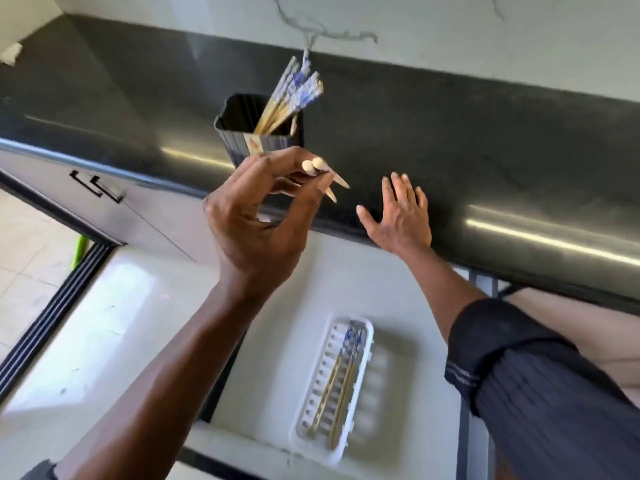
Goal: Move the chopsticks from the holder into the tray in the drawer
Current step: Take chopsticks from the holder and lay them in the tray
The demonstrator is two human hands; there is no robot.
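Two tapered wooden chopsticks pinched in the left hand, in front of the ribbed black holder.
Right hand lay flat, fingers spread, on the glossy dark table; the slotted white tray in the drawer held two.

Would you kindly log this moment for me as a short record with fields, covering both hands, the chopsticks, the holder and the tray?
left hand: left hand, raised in front of the holder, fingers pinching a few pale wooden chopsticks
right hand: right hand, open, flat on the dark stone countertop, holding nothing
holder: black ribbed plastic holder on the countertop, blue-patterned chopsticks still inside
tray: white slotted plastic tray in the open drawer, with chopsticks already lying lengthwise in it
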